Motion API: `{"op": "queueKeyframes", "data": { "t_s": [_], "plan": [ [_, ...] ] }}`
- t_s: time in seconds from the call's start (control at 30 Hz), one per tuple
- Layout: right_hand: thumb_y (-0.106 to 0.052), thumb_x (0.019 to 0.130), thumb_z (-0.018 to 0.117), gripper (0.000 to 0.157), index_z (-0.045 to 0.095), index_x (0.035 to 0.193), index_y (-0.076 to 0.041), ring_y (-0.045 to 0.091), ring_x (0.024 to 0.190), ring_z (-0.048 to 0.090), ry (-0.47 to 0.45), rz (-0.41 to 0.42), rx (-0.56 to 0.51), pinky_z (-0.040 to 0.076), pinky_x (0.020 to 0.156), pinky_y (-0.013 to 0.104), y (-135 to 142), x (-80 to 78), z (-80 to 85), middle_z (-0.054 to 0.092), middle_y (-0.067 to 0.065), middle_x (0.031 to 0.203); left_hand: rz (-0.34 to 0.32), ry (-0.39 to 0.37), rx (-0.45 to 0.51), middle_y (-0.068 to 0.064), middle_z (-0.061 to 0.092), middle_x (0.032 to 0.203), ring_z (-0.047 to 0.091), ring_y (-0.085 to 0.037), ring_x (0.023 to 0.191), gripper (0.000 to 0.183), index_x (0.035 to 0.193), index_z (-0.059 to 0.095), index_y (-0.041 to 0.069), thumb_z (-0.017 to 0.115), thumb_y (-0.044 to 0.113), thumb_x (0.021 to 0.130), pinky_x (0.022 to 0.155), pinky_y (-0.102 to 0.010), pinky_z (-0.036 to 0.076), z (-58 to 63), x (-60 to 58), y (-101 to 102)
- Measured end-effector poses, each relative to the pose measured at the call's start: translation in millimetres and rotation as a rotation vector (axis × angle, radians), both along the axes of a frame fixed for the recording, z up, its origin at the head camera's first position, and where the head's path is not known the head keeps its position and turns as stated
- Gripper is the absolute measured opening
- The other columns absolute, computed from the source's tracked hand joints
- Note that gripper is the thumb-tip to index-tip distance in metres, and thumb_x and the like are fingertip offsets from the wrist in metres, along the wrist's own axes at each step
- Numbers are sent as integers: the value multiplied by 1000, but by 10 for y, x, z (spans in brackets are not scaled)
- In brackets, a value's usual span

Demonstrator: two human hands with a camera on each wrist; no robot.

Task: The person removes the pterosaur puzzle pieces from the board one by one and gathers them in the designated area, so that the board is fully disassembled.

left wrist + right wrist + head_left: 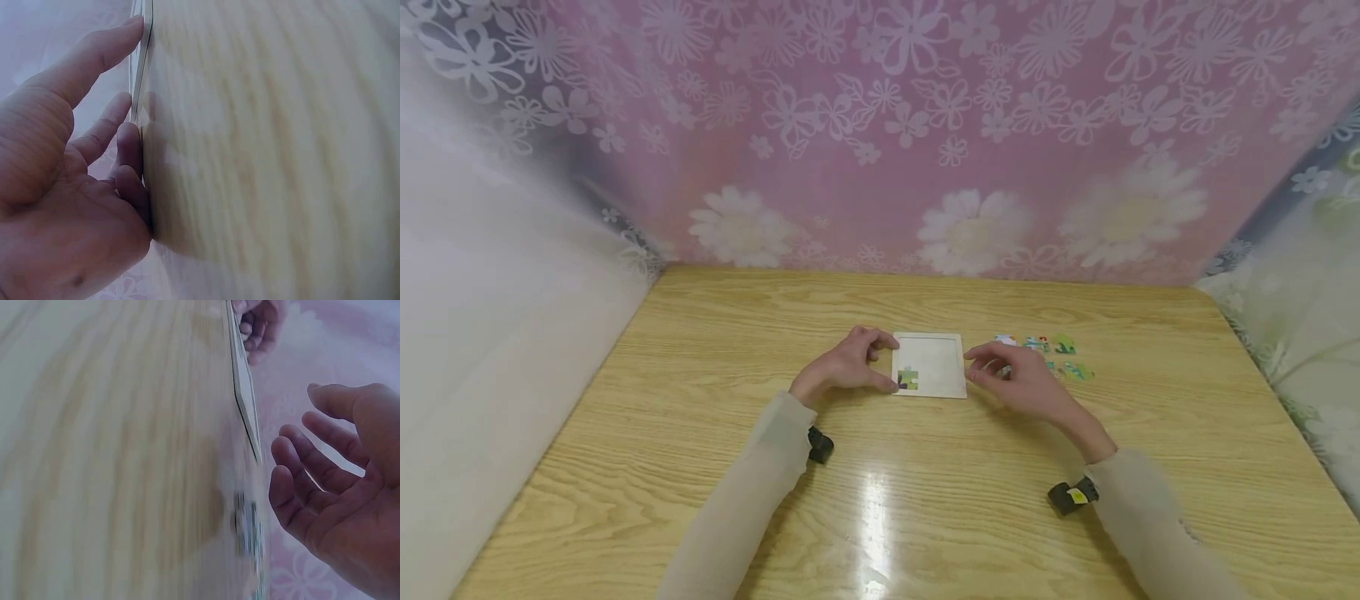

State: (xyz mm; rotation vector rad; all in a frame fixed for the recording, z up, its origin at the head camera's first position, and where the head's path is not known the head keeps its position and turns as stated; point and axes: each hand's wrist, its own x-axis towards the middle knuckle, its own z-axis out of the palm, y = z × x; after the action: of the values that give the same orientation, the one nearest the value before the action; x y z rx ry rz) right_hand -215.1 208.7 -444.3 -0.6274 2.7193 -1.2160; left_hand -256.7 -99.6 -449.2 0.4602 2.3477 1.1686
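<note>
A square white puzzle tray [936, 367] with a raised rim lies flat on the table. In its near left corner sits one green jigsaw piece [908, 380]. My left hand [850, 362] is at the tray's left side, thumb at the near corner and index finger at the far one. The left wrist view shows the thumb and fingertips of the left hand [75, 156] right at the tray's thin edge. Just off the right rim, my right hand [1018, 375] has its fingers bent and parted; nothing shows between thumb and fingers of the right hand [340, 469] in the right wrist view.
Several loose colourful jigsaw pieces [1064, 344] lie right of the tray, some partly behind the right hand. The wood-grain table [737, 317] meets a pink flowered curtain [865, 167] at the back. White cloth [512, 292] borders the left side.
</note>
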Motion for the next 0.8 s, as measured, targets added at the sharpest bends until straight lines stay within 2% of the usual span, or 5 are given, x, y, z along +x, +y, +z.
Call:
{"op": "queueKeyframes", "data": {
  "t_s": [0.47,0.8],
  "plan": [
    [-26,100,68,25,72,120,-12,20,94,68,-97,29,-15,54,81,37,-450,-77,-19,73,5,105,10,9,-19,-8,39,126,37,-22,107,63,136,57,16,88,23,82,93,-39,36,-1,-5,7],
    [-23,97,70,22,73,114,-10,15,86,66,-57,48,60,53,80,35,-581,-147,-78,73,4,98,14,3,-22,-8,39,126,38,-22,109,63,137,56,17,87,23,82,94,-39,37,9,1,11]
  ]
}}
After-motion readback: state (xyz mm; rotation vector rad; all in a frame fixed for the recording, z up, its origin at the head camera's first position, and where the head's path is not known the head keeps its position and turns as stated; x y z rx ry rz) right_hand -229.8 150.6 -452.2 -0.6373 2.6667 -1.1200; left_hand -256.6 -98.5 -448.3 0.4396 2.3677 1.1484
